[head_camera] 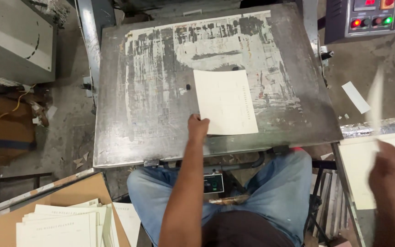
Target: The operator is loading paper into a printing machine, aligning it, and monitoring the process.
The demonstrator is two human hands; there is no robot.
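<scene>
A cream printed sheet (226, 101) lies flat on the worn metal plate (152, 91) of a machine in front of me. My left hand (198, 126) pinches its near left corner, fingers on the paper. My right hand (388, 169) is off to the right, blurred by motion, over a cream stack (360, 160) on a side table. A second cream sheet (376, 98) rises upright from that hand, also blurred.
A control box (361, 18) with red and green lights sits at the top right. A stack of printed cream sheets (62, 225) lies on brown board at the bottom left. A cardboard box (3, 132) stands left on the littered floor. My knees sit under the plate's front edge.
</scene>
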